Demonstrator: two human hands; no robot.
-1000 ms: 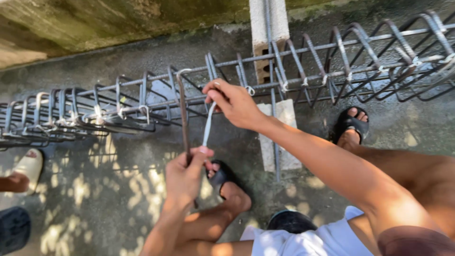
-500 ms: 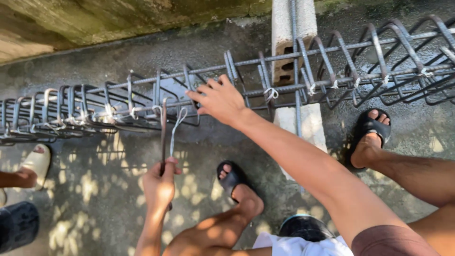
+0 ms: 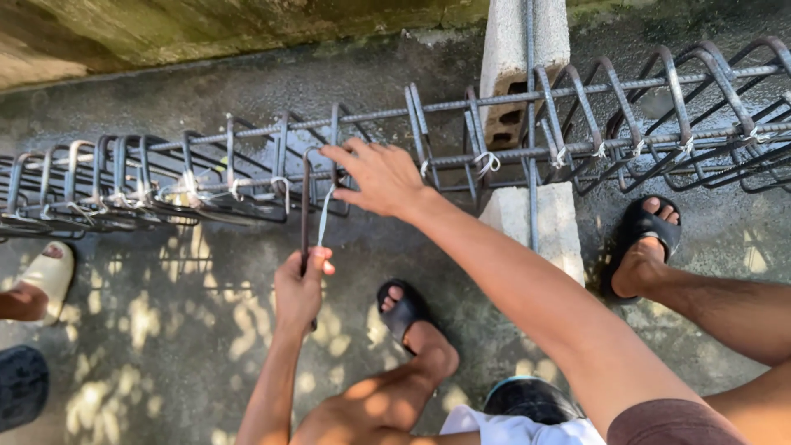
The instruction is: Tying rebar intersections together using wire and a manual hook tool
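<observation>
Your left hand, low and left of centre in the frame, is closed in a fist around the lower end of a rusty hooked tying rod; the rod runs straight up to the rebar cage, where its bent tip hooks over a bar. A pale strand of tie wire drops from the cage just right of the rod down to that fist; whether the fist grips the strand cannot be told. Your right hand lies spread at centre frame, fingers fanned, fingertips on the cage bars just right of the hook, pinching nothing.

The cage crosses the whole frame from left edge to right edge and runs out of view at both sides. It rests on two grey concrete blocks at upper right of centre, one behind the other. Behind it, a strip of wet concrete floor separates the cage from the mossy wall along the top edge. In front, the sun-dappled floor lies open between your left arm and the left edge.

You wear two black sandals, one at lower centre and one at right. At the left edge sits another person's single white sandal.
</observation>
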